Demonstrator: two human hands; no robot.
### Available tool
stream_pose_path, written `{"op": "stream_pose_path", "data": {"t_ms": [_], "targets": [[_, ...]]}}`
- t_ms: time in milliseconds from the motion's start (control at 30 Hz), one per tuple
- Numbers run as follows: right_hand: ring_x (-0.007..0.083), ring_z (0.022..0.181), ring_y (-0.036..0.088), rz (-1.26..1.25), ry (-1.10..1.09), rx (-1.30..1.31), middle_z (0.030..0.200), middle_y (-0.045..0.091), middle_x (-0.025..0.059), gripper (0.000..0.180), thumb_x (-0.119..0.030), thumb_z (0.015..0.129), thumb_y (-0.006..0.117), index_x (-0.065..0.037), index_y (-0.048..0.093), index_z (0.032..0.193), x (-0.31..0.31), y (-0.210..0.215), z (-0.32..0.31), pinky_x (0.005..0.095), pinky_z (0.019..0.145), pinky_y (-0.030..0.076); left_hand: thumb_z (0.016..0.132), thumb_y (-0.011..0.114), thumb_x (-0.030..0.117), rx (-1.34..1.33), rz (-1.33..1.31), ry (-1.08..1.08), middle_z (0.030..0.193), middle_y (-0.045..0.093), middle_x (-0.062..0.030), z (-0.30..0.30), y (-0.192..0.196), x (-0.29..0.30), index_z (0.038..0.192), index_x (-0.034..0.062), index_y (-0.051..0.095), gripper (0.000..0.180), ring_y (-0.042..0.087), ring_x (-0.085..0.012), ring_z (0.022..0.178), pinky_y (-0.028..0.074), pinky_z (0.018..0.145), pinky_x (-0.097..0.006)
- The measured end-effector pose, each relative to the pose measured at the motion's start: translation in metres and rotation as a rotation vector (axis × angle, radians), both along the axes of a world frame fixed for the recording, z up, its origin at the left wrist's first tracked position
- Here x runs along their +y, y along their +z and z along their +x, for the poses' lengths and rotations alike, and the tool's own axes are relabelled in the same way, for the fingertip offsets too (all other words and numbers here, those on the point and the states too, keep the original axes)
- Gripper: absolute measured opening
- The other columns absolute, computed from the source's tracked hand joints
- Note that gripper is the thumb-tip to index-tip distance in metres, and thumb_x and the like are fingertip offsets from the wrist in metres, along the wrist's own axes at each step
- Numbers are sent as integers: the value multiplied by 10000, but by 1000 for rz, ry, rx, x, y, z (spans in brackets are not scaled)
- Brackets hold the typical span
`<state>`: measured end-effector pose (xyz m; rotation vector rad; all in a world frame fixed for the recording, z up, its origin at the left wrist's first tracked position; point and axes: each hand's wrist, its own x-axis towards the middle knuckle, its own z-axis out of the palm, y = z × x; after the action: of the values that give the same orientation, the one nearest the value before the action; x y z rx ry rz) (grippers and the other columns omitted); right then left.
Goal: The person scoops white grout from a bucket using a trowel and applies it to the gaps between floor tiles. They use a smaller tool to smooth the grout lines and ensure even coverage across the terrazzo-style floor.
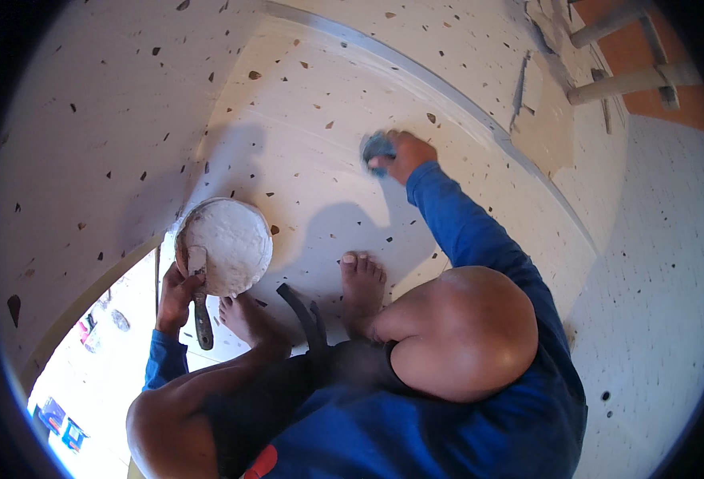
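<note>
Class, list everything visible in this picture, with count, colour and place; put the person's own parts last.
Tub: one, whitish, left of centre
Paste: one mass, white, inside tub
Putty knife: one, dark handle, at tub's near-left side
Pad: one, blue-green, blurred, upper centre
Speckled surface: white, dark chips, throughout
Strip: one, grey, across top
Bars: several, pale, upper right
Strap: one, black, before shorts
Sleeves: two, blue, on forearms
Left hand: one, bare, at tub
Right hand: one, bare, on pad
Feet: two, bare, centre
</note>
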<state>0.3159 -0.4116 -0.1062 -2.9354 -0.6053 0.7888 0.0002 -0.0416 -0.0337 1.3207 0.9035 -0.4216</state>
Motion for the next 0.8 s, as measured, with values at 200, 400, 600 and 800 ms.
{"op": "stream_pose_path", "data": {"t_ms": [200,400,600,800], "targets": [[339,1138,571,42,-150,3,1157,607,157,584,-503,812,671,-101,547,1216,36,30,37,474,894,476,798,593,19,-10,-36,59,1035,632,-63,-12,3,4,1183,-29,542,392,597,-154,935,471,847,-303],[322,1121,589,60,-58,-98,1184,595,172,638,-491,778,707,-123,533,1270,58,-7,41,446,907,481,790,592,12,-61,-88,94,1027,638,-61,-21,6,8,1182,-31,539,398,602,-154,909,474,845,-310],[333,1099,600,69,134,48,1154,621,173,662,-503,770,705,-96,532,1264,93,9,24,449,912,472,785,589,10,14,-18,80,1030,642,-59,-29,9,10,1157,-24,562,374,605,-156,905,474,833,-305],[320,1002,644,127,-55,-151,1118,644,153,601,-522,759,710,-93,587,1162,106,16,78,446,878,488,785,588,16,43,-2,74,1020,647,-61,-45,4,18,1156,-21,573,373,599,-166,899,466,839,-315]]}}
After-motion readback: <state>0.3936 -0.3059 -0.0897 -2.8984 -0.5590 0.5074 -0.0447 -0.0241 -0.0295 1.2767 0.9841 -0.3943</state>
